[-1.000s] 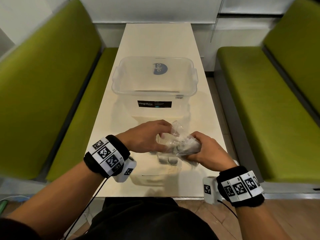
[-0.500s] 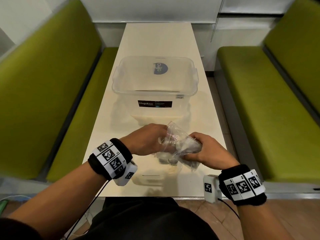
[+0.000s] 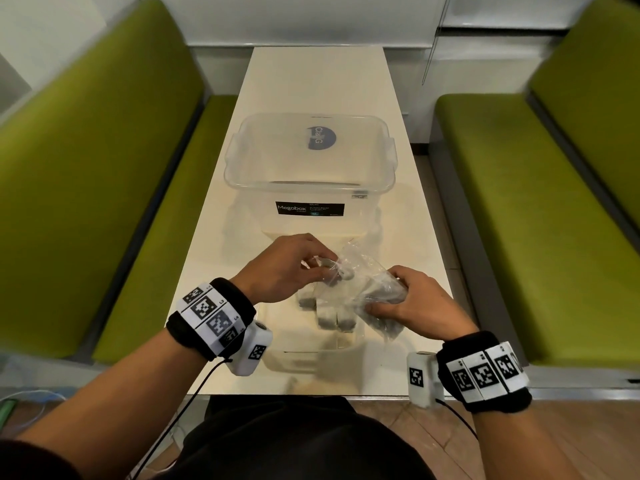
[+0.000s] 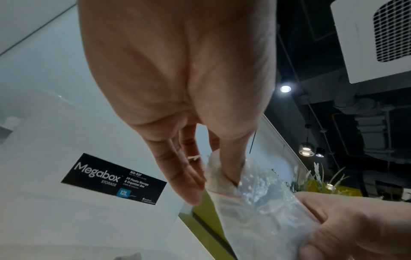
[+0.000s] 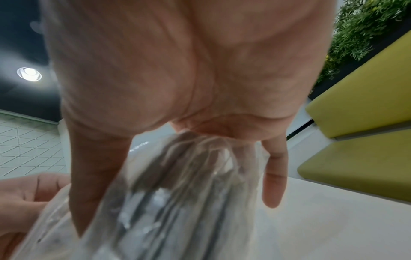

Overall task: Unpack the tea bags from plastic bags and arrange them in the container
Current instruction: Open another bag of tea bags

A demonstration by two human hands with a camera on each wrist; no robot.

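So we're at the unpacking step here, not the arranging one. Our right hand (image 3: 412, 303) has its fingers and thumb curled round the closed end of the crinkly clear plastic zip bag (image 3: 363, 289), holding it just above the cream rectangular table (image 3: 311, 74), near the front edge. Our left hand (image 3: 287, 268) is at the bag's mouth; in the left wrist view its thumb looks tucked inside the opening by the thin red zip line, with the fingers curled on the outside, so it's pinching the lip (or maybe a tea bag just inside, we can't tell which). The grey-and-white paper tea bags (image 3: 377, 292) show through the plastic as a packed bunch.

More tea bags sit under the hands in what looks like 1 low clear tray (image 3: 311, 355), hard to make out. The big clear plastic storage box with the black Megabox label (image 3: 389, 161) stands further back on the table, well apart from the bag, and looks empty.

Next move, we reckon: widen the mouth, get a firm pinch on the bunch, slide it out while the right hand holds the bag back.
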